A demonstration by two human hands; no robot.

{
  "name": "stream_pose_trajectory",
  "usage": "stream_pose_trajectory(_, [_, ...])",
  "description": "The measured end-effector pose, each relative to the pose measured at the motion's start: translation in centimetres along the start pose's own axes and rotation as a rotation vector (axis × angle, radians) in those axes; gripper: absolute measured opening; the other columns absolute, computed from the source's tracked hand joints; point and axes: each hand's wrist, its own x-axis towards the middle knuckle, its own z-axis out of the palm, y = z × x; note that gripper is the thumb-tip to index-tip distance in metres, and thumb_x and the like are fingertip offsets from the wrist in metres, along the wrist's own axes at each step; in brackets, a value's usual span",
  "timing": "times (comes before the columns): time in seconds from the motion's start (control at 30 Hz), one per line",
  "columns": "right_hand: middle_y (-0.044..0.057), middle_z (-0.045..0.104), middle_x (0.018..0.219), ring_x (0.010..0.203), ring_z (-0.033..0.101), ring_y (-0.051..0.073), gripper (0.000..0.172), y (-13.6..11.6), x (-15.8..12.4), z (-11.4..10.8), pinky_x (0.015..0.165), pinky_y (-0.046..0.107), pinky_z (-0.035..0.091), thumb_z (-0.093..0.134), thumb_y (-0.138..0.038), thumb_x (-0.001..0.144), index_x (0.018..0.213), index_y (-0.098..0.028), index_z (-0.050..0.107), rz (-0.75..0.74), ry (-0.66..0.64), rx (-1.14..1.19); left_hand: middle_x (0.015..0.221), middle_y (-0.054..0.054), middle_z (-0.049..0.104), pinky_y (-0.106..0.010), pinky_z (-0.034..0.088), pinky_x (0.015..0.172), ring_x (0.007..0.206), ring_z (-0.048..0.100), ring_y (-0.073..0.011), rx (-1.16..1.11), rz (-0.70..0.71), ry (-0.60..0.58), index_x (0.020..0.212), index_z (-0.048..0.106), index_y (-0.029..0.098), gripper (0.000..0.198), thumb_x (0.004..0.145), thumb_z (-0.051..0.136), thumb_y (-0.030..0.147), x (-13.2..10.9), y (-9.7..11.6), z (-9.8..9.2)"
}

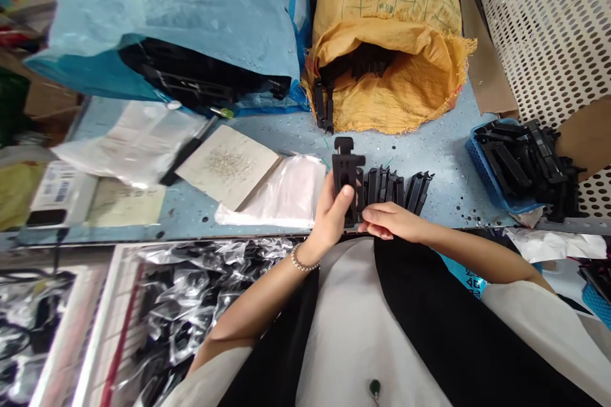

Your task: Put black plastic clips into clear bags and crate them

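Upright in my left hand (334,206) is a black plastic clamp (344,172), shaped like a phone holder, with a short crossbar near its top. My thumb presses on its front and the other fingers wrap behind it. My right hand (391,221) is closed at the clamp's lower right edge, fingers curled and the thumb tip against that edge. Whether a small part sits between those fingertips is hidden. Just beyond my right hand, several long black plastic pieces (384,184) lie side by side on the blue table (305,135).
A yellow woven sack (401,102) and a blue bag (181,6), both holding black parts, lie at the back. On the right is a blue basket (482,159) of black pieces. A square board (229,165) rests on plastic bags (291,194). Below the edge are wrapped parts (191,305).
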Motion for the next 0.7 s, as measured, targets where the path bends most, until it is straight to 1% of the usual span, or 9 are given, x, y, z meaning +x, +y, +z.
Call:
stream_pose_trajectory(0.1, [0.009,0.069,0.087,0.078,0.065,0.022,0.035,1.1,-2.3,-2.9,0.071,0.032,0.048,0.044,-0.047,0.103,0.111,-0.019,0.063,0.173,0.345,-0.493,0.064,0.002,0.056,-0.025,0.040,0.047,0.053,0.051,-0.0127,0.119,-0.046,0.056,0.098,0.062,0.022,0.050,0.079,0.072,0.067,2.4,-0.9,-2.5])
stream_pose_trajectory(0.17, [0.017,0.071,0.101,0.089,0.068,0.030,0.036,2.6,-3.7,-5.0,0.076,0.037,0.049,0.049,-0.041,0.101,0.124,-0.015,0.059,0.409,0.613,-0.790,0.059,0.003,0.054,-0.026,0.039,0.045,0.050,0.050,-0.0135,0.133,-0.171,0.092,0.095,0.060,0.021,0.053,0.077,0.070,0.070,3.5,-2.3,-3.6])
stream_pose_trajectory(0.2, [0.021,0.071,0.105,0.092,0.068,0.033,0.041,3.6,-4.1,-5.7,0.077,0.039,0.050,0.048,-0.039,0.101,0.131,-0.012,0.055,0.497,0.669,-0.860,0.058,0.003,0.054,-0.026,0.040,0.046,0.050,0.051,-0.0140,0.130,-0.215,0.095,0.094,0.060,0.021,0.054,0.077,0.071,0.071,3.8,-3.1,-3.7])
stream_pose_trajectory(0.27, [0.023,0.068,0.114,0.097,0.069,0.034,0.049,5.6,-4.3,-6.7,0.080,0.040,0.052,0.042,-0.035,0.102,0.143,-0.008,0.045,0.535,0.671,-0.901,0.060,0.002,0.057,-0.026,0.041,0.048,0.052,0.054,-0.0146,0.114,-0.227,0.080,0.096,0.062,0.020,0.054,0.076,0.073,0.069,4.2,-4.8,-3.3])
stream_pose_trajectory(0.33, [0.023,0.064,0.123,0.101,0.069,0.034,0.051,7.2,-4.1,-7.0,0.083,0.041,0.053,0.035,-0.033,0.104,0.149,-0.010,0.041,0.474,0.660,-0.901,0.062,0.002,0.059,-0.026,0.042,0.049,0.053,0.055,-0.0144,0.077,-0.185,0.073,0.098,0.064,0.020,0.053,0.076,0.075,0.066,4.4,-5.9,-2.5])
stream_pose_trajectory(0.43, [0.022,0.061,0.124,0.108,0.065,0.037,0.049,7.4,-3.9,-7.0,0.089,0.047,0.053,0.033,-0.034,0.104,0.146,-0.013,0.047,0.424,0.708,-0.937,0.065,0.000,0.063,-0.025,0.044,0.047,0.054,0.059,-0.0147,-0.044,-0.197,0.064,0.099,0.065,0.018,0.051,0.078,0.073,0.064,4.6,-5.3,-2.1])
stream_pose_trajectory(0.5, [0.022,0.061,0.125,0.117,0.061,0.038,0.048,6.2,-4.2,-6.6,0.096,0.051,0.052,0.039,-0.035,0.103,0.145,-0.014,0.049,0.299,0.720,-0.956,0.070,-0.003,0.067,-0.024,0.046,0.045,0.054,0.061,-0.0145,-0.136,-0.278,-0.036,0.102,0.067,0.015,0.051,0.081,0.069,0.062,4.3,-3.8,-2.5])
stream_pose_trajectory(0.57, [0.021,0.057,0.134,0.128,0.054,0.037,0.051,4.4,-4.3,-5.6,0.105,0.053,0.049,0.047,-0.036,0.102,0.150,-0.017,0.044,0.036,0.674,-0.966,0.075,-0.007,0.070,-0.024,0.046,0.042,0.051,0.061,-0.0142,-0.160,-0.438,-0.262,0.105,0.069,0.013,0.054,0.083,0.066,0.062,3.4,-2.1,-3.0])
stream_pose_trajectory(0.7, [0.018,0.055,0.142,0.135,0.052,0.032,0.056,1.0,-3.4,-2.8,0.113,0.052,0.045,0.060,-0.035,0.098,0.149,-0.020,0.044,-0.488,0.307,-0.949,0.074,-0.015,0.072,-0.027,0.043,0.038,0.044,0.060,-0.0174,0.026,-0.816,-0.788,0.095,0.074,0.009,0.060,0.086,0.058,0.066,0.7,0.2,-3.3])
